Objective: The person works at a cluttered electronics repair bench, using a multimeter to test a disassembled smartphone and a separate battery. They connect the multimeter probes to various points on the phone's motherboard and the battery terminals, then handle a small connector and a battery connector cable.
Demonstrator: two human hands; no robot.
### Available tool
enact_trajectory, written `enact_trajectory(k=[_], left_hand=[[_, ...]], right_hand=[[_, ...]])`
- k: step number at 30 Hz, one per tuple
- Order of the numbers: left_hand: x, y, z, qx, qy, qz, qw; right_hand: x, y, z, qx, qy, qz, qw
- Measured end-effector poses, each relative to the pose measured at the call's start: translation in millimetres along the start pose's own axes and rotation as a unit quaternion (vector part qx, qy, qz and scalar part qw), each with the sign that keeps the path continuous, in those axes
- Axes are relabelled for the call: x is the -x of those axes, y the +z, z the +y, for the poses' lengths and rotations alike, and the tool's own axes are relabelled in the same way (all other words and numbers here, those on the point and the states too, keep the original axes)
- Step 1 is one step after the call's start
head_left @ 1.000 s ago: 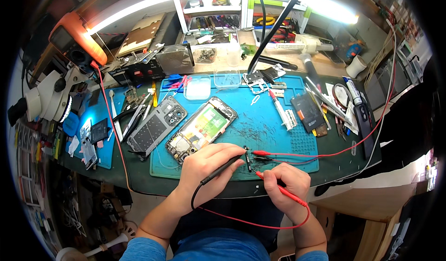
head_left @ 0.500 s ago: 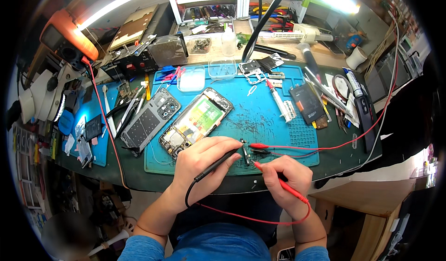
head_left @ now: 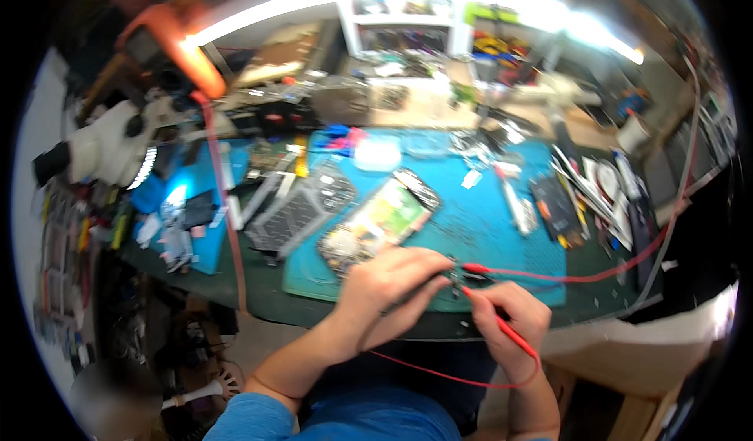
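My left hand is closed round a black test probe, its tip end near a small, narrow circuit board. In my right hand a red test probe is gripped like a pen, pointing at the same board from the right. Blur hides whether either tip touches it. A red crocodile clip and a black one lie just right of the board. Beyond my left hand rests an opened phone with its insides showing.
A detached phone back cover lies left of the opened phone on the blue mat. An orange multimeter stands at the far left, with a red lead hanging down. A syringe and dark battery lie right.
The whole view has swung leftward and blurred, so everything sits further right in the picture. Both hands keep their probes by the small board. A microscope shows more fully at the left.
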State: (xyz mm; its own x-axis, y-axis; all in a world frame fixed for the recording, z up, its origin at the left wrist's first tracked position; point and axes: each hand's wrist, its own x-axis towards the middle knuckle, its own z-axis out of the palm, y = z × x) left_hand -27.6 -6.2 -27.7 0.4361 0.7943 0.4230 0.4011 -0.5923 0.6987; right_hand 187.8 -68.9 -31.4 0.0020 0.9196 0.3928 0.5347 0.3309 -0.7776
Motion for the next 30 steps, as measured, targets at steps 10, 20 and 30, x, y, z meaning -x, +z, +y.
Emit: enact_trajectory(k=[10,20,30], left_hand=[[4.9,6.7,-1.4,0.022,0.004,0.007,1.000],[4.6,6.1,-2.2,0.018,0.012,0.010,1.000],[0.0,3.4,-1.5,0.001,-0.002,0.001,1.000]], right_hand=[[10.8,2.4,7.6,0.006,0.027,0.022,0.999],[11.0,3.0,8.1,0.006,0.030,0.023,0.999],[0.1,2.3,-1.1,0.000,0.010,0.022,1.000]])
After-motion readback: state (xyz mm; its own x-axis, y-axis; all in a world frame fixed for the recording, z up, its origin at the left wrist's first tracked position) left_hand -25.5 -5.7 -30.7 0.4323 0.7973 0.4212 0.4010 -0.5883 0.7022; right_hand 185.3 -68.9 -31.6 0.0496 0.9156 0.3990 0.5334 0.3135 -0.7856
